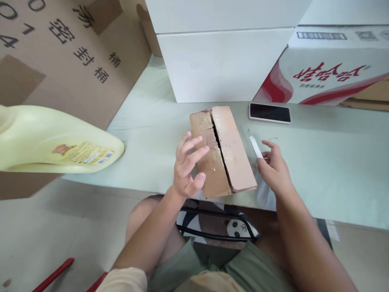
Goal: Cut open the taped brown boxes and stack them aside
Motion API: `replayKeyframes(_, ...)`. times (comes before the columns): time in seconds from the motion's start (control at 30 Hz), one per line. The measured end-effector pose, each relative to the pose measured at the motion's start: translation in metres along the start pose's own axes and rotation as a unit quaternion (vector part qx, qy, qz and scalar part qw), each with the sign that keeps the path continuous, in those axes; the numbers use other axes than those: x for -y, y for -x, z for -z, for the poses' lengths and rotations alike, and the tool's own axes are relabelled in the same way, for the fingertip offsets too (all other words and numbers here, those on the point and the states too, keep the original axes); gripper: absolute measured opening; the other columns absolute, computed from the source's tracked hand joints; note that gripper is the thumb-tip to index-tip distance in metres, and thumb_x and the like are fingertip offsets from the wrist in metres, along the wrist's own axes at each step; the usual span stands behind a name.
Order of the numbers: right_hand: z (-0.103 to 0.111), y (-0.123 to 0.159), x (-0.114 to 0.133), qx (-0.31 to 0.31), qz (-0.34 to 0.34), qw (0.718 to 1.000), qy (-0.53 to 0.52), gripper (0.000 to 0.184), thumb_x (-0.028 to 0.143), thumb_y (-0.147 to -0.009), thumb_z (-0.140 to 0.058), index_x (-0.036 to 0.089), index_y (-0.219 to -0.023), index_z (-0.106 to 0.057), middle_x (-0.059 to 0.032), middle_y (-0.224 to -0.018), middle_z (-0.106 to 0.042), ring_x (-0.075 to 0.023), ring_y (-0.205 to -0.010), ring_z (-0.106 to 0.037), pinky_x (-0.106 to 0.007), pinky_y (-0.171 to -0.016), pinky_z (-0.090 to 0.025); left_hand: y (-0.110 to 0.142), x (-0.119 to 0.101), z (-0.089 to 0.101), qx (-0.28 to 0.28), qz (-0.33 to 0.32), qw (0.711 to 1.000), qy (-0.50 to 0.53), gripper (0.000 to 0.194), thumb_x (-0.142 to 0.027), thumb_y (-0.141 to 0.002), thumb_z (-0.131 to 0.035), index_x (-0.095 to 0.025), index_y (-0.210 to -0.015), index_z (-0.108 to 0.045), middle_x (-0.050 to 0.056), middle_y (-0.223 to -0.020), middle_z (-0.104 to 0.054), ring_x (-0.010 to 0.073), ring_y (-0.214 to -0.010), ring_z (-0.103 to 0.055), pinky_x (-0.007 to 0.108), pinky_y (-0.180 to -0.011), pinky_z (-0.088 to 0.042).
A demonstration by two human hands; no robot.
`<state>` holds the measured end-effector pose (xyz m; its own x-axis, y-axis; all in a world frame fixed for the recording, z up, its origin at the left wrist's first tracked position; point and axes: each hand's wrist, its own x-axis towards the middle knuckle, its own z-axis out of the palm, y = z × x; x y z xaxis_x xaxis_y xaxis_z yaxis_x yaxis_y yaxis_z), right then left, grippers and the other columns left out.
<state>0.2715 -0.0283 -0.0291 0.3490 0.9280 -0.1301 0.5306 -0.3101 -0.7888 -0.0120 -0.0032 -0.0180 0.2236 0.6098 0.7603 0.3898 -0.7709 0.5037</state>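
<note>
A small brown cardboard box (pixel 231 150) lies on the pale green table (pixel 328 170), its top flaps parted along a dark seam. My left hand (pixel 187 168) rests against the box's left side with the fingers spread and nothing in it. My right hand (pixel 273 168) is just right of the box, fingers curled round a thin white stick-like tool (pixel 255 147) that points up and away from me.
A black phone (pixel 270 112) lies behind the box. White boxes (pixel 225 61) and a red-and-white carton (pixel 328 73) line the back. A big brown carton (pixel 69 61) and a yellow jug (pixel 51 140) stand at left. My knees are under the table edge.
</note>
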Motion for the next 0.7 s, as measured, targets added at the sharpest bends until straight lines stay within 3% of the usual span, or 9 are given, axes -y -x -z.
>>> replayKeyframes(0.07, -0.002, 0.003, 0.007, 0.008, 0.001, 0.991, -0.132, 0.063, 0.032, -0.077, -0.057, 0.029, -0.139, -0.048, 0.0022, -0.091, -0.058, -0.0122, -0.054, -0.053, -0.03, -0.053, -0.043, 0.002, -0.005, 0.001, 0.01, -0.014, 1.0, -0.003, 0.051, -0.055, -0.103, -0.039, -0.033, -0.145, -0.058, 0.009, -0.145, -0.065, 0.0332, -0.15, -0.049, 0.062, -0.124, -0.039)
replayKeyframes(0.17, -0.005, 0.008, 0.018, 0.002, 0.013, 0.959, -0.284, 0.046, 0.03, -0.08, -0.057, 0.031, -0.126, -0.051, 0.0048, -0.091, -0.051, -0.0044, -0.043, -0.038, -0.024, -0.041, -0.028, 0.002, -0.011, 0.001, 0.049, -0.039, 0.998, 0.008, 0.05, -0.053, -0.102, -0.04, -0.03, -0.141, -0.063, 0.01, -0.143, -0.067, 0.0344, -0.146, -0.052, 0.061, -0.121, -0.043)
replayKeyframes(0.3, -0.006, 0.012, 0.026, 0.006, 0.061, 0.936, -0.348, 0.026, 0.038, -0.089, -0.06, 0.031, -0.113, -0.052, 0.0074, -0.079, -0.044, -0.0041, -0.04, -0.028, -0.023, -0.039, -0.019, 0.001, -0.014, 0.0, 0.099, -0.047, 0.994, 0.028, 0.047, -0.046, -0.098, -0.046, -0.024, -0.133, -0.069, 0.011, -0.134, -0.072, 0.0351, -0.141, -0.055, 0.06, -0.118, -0.045)
replayKeyframes(0.47, -0.009, 0.018, 0.02, 0.014, 0.14, 0.949, -0.282, 0.017, 0.042, -0.096, -0.062, 0.029, -0.106, -0.063, 0.0049, -0.074, -0.047, -0.0113, -0.057, -0.05, -0.027, -0.057, -0.042, 0.0, -0.014, 0.0, 0.113, -0.034, 0.993, 0.026, 0.045, -0.042, -0.094, -0.05, -0.022, -0.129, -0.071, 0.012, -0.132, -0.073, 0.0353, -0.139, -0.055, 0.059, -0.118, -0.046)
replayKeyframes(0.57, -0.008, 0.022, 0.016, 0.058, 0.195, 0.956, -0.211, 0.029, 0.053, -0.093, -0.069, 0.03, -0.111, -0.07, 0.0002, -0.086, -0.06, -0.0168, -0.076, -0.06, -0.033, -0.073, -0.051, -0.001, -0.014, 0.0, 0.111, -0.036, 0.993, 0.02, 0.045, -0.041, -0.094, -0.048, -0.023, -0.13, -0.069, 0.011, -0.131, -0.073, 0.0341, -0.137, -0.057, 0.057, -0.118, -0.047)
replayKeyframes(0.7, -0.003, 0.027, 0.02, 0.111, 0.228, 0.945, -0.208, 0.054, 0.069, -0.085, -0.072, 0.033, -0.125, -0.068, -0.0004, -0.088, -0.063, -0.0194, -0.075, -0.059, -0.034, -0.07, -0.053, -0.001, -0.015, -0.001, 0.098, -0.042, 0.994, 0.016, 0.045, -0.041, -0.094, -0.046, -0.023, -0.131, -0.067, 0.01, -0.13, -0.074, 0.0326, -0.133, -0.06, 0.056, -0.118, -0.047)
